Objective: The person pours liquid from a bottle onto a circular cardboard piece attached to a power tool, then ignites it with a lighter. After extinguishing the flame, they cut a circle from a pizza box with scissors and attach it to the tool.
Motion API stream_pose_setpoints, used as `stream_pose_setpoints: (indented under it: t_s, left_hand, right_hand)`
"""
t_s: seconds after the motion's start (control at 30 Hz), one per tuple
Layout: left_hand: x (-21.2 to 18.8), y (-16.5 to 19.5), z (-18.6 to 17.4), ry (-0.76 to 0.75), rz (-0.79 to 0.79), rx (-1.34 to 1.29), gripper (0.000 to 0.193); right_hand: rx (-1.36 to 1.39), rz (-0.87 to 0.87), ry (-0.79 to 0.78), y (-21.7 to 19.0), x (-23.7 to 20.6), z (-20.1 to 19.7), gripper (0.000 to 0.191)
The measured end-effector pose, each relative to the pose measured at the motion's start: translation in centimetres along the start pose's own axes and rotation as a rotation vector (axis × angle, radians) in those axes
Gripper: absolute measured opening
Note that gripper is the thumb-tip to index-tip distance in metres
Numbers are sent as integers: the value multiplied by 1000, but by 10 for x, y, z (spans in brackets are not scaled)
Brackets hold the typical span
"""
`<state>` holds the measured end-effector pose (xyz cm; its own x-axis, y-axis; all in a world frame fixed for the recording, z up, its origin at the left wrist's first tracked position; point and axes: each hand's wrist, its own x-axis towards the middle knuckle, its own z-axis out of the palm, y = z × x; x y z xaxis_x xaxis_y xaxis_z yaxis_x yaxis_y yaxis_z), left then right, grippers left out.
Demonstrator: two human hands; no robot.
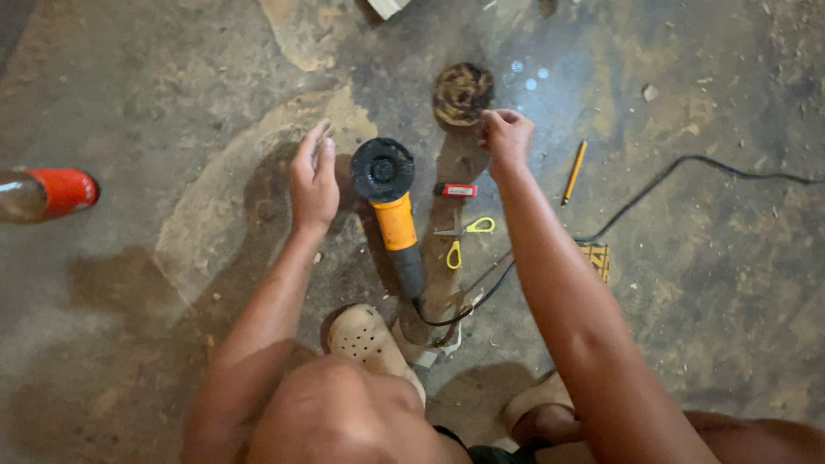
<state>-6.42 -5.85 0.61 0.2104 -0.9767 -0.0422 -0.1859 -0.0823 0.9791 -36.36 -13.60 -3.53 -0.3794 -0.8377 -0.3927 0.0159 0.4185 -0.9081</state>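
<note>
On the stained concrete floor (155, 103) lies an orange angle grinder (391, 202), its black disc end pointing far. The left hand (314, 180) rests just left of the disc, fingers loosely extended. The right hand (505, 137) pinches the edge of a round wire brush wheel (461, 93). Yellow-handled scissors (464, 236) lie right of the grinder.

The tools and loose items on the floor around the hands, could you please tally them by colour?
Yellow or orange: 3, grinder, scissors, pencil
Red: 2, bottle, small red item
Brown: 1, round disc
Black: 1, cable
Total: 7
</note>
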Motion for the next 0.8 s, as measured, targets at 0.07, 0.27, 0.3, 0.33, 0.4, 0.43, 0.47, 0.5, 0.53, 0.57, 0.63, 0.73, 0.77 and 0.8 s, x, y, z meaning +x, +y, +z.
stream_pose_setpoints:
  t_s: [0.07,0.27,0.3,0.33,0.4,0.43,0.47,0.5,0.53,0.57,0.63,0.73,0.77,0.8]
  left_hand:
    - [-1,3,-5,20,-16,17,39]
    - [2,1,-27,79,16,46,39]
    - [6,0,-31,114,22,35,38]
    - [7,-1,-36,141,16,22,38]
    - [8,-1,-44,189,-16,-10,38]
    - [9,-1,-48,220,-26,-31,37]
    - [9,-2,-52,255,-34,-50,37]
    - [8,0,-54,263,-21,-48,36]
    - [7,2,-57,273,-1,-47,36]
    - [5,5,-59,288,28,-44,35]
    - [2,12,-59,286,79,-61,34]
    - [-1,19,-53,276,87,-51,33]
    - [-2,20,-50,273,84,-43,33]
    - [-3,22,-48,265,69,-60,33]
  right_hand:
    - [-105,-103,-94,-3,-7,-14,12]
    - [-641,-733,111,-56,-65,-42,5]
    - [-562,-777,-126,-61,-78,-35,6]
    - [-485,-800,-361,-63,-95,-29,14]
    - [-651,-681,-614,-71,-114,-21,10]
    - [-721,-719,-512,-77,-117,-19,7]
    - [-786,-758,-411,-82,-115,-15,5]
    - [-851,-798,-309,-85,-115,-13,3]
    - [-801,-782,-364,-86,-117,-12,3]
    - [-745,-775,-417,-87,-116,-11,4]
    - [-664,-706,-509,-87,-116,-9,7]
    - [-682,-624,-481,-83,-119,-8,9]
    - [-733,-665,-381,-82,-120,-9,7]
    - [-783,-710,-279,-82,-121,-9,7]
